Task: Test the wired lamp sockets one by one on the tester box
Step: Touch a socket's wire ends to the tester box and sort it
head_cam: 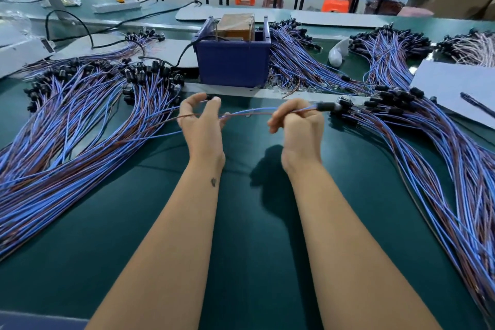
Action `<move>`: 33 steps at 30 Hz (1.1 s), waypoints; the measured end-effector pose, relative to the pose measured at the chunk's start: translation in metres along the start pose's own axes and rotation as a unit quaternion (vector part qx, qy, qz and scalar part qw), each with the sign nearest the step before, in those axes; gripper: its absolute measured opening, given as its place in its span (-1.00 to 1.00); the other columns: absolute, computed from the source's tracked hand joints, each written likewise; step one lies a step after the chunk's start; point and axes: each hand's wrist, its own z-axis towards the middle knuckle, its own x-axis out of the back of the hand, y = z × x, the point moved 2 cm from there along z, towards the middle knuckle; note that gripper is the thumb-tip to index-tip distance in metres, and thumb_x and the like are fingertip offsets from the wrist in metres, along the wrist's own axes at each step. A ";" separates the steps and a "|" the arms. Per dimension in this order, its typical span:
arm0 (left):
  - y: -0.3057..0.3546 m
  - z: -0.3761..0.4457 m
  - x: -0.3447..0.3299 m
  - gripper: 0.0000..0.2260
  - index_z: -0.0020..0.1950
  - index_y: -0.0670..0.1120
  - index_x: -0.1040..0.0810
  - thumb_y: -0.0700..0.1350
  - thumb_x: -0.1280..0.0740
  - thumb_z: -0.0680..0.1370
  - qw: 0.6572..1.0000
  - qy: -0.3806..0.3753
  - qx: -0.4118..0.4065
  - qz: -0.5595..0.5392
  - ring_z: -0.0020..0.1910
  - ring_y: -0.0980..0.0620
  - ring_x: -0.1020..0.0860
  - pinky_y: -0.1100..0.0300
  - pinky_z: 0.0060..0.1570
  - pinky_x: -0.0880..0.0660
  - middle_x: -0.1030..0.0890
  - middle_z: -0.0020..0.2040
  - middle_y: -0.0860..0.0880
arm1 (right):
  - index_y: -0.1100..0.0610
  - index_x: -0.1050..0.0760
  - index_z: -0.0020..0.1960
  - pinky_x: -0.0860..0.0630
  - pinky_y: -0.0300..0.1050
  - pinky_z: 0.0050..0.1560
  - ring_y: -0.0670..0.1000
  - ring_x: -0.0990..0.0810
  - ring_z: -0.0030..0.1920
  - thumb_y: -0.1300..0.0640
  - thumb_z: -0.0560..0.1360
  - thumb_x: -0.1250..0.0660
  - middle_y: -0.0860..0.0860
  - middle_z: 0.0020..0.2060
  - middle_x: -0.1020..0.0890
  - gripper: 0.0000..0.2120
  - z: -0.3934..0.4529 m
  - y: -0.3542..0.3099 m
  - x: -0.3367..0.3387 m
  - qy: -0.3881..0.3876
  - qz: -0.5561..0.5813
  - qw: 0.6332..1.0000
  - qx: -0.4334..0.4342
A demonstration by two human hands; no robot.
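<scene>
Hands work above the green worktop [241,222] before the blue tester box [233,61]: left hand [202,120] pinches a black socket [210,97], right hand [300,122] grips another socket's [328,106] wires

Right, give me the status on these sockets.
Done: cannot tell which piles are tested. In hand: left hand pinches one socket; right hand grips another socket's wires. Neither touches the tester box. Left: piles on both sides.

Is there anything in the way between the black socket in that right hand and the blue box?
Nothing visible: only bare green table and a grey strip lie between the black lamp socket and the blue tester box.
</scene>
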 end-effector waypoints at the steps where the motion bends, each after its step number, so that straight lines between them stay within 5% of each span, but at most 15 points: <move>1: 0.002 0.002 0.002 -0.88 -0.05 -0.04 -0.45 -0.25 -0.29 0.60 0.999 0.009 0.015 -0.045 -0.13 0.05 -0.56 0.16 -0.12 -0.57 -0.56 0.04 -0.12 | 0.16 -0.46 -0.47 -0.40 -0.26 -0.45 -0.03 -0.45 -0.54 0.44 0.16 -0.03 0.04 -0.59 -0.51 -0.70 0.004 -0.001 0.006 0.027 0.015 0.999 0.008; 3: 0.005 0.007 0.005 -0.88 -0.06 -0.09 -0.44 -0.26 -0.22 0.64 0.986 0.031 0.051 -0.158 -0.21 0.04 -0.59 0.16 -0.14 -0.60 -0.57 -0.15 -0.05 | 0.09 -0.52 -0.48 -0.45 -0.26 -0.38 -0.03 -0.50 -0.49 0.56 0.24 -0.01 0.03 -0.55 -0.54 -0.52 0.009 -0.001 0.014 0.002 0.042 0.999 -0.001; 7: 0.005 0.016 0.010 -0.77 -0.06 -0.15 -0.44 -0.27 -0.05 0.70 0.951 0.040 0.116 -0.282 -0.55 0.14 -0.38 0.34 -0.53 -0.38 -0.47 -0.43 -0.02 | 0.04 -0.70 -0.22 -0.57 -0.18 -0.06 -0.03 -0.65 -0.23 0.54 0.42 -0.08 0.01 -0.31 -0.68 -0.46 -0.003 0.000 0.007 -0.310 0.096 0.943 -0.074; 11: 0.004 0.008 0.006 -0.75 -0.12 -0.10 -0.49 -0.10 -0.11 0.68 0.934 -0.082 0.233 -0.258 -0.62 0.15 -0.12 0.36 -0.66 -0.02 -0.22 -0.54 0.06 | 0.00 -0.70 0.02 -0.57 -0.14 0.03 -0.01 -0.65 -0.14 0.47 0.44 -0.14 0.03 -0.16 -0.72 -0.49 -0.013 0.003 0.004 -0.420 0.075 0.894 -0.137; 14: 0.007 -0.002 0.002 -0.67 -0.09 -0.12 -0.53 0.03 -0.10 0.66 0.943 -0.159 0.224 -0.188 -0.61 0.13 -0.14 0.31 -0.62 -0.02 -0.23 -0.52 0.05 | 0.04 -0.64 0.06 -0.58 -0.14 -0.14 0.01 -0.62 -0.25 0.36 0.50 -0.13 0.06 -0.17 -0.69 -0.61 -0.014 0.003 -0.003 -0.391 0.069 0.897 -0.192; 17: 0.007 -0.012 -0.006 -0.63 -0.02 -0.09 -0.52 0.08 -0.02 0.68 0.965 -0.200 0.158 -0.065 -0.49 0.07 -0.37 0.28 -0.52 -0.20 -0.43 -0.38 0.03 | 0.12 -0.49 -0.08 -0.52 -0.17 -0.39 0.01 -0.56 -0.42 0.22 0.56 -0.26 0.06 -0.27 -0.63 -0.93 -0.017 0.008 -0.013 -0.273 -0.027 0.945 -0.179; 20: 0.003 -0.021 -0.013 -0.67 0.00 -0.01 -0.58 0.08 -0.06 0.68 0.967 -0.214 0.135 0.003 -0.27 0.07 -0.55 0.21 -0.39 -0.32 -0.57 -0.01 0.01 | 0.12 -0.45 -0.10 -0.53 -0.12 -0.37 -0.01 -0.54 -0.45 0.22 0.57 -0.31 0.06 -0.30 -0.57 -0.91 -0.020 0.013 -0.018 -0.219 -0.160 0.955 -0.116; 23: 0.003 -0.026 -0.015 -0.70 0.02 0.09 -0.61 0.10 -0.10 0.65 0.962 -0.237 0.134 0.030 -0.33 0.11 -0.58 0.31 -0.56 -0.28 -0.55 0.16 0.04 | 0.10 -0.47 -0.03 -0.50 -0.15 -0.39 -0.04 -0.51 -0.45 0.22 0.58 -0.30 0.06 -0.34 -0.54 -0.96 -0.023 0.012 -0.021 -0.222 -0.211 0.947 -0.099; 27: 0.001 -0.024 -0.013 -0.77 0.09 0.07 -0.60 0.04 -0.15 0.64 0.966 -0.225 0.111 0.065 -0.45 0.11 -0.45 0.28 -0.54 -0.32 -0.52 0.02 0.05 | 0.15 -0.52 -0.04 -0.42 -0.24 -0.47 -0.06 -0.45 -0.49 0.22 0.63 -0.22 0.00 -0.39 -0.53 -0.88 -0.022 0.009 -0.021 -0.212 -0.117 0.957 -0.163; 33: 0.002 -0.019 -0.014 -0.81 0.05 0.08 -0.58 -0.14 -0.20 0.64 0.969 -0.208 0.073 0.107 -0.02 0.17 -0.58 0.22 -0.22 -0.50 -0.57 -0.05 0.12 | 0.16 -0.55 -0.13 -0.38 -0.31 -0.47 -0.12 -0.44 -0.49 0.30 0.58 -0.29 -0.01 -0.42 -0.54 -0.86 -0.022 0.009 -0.019 -0.242 -0.064 0.952 -0.174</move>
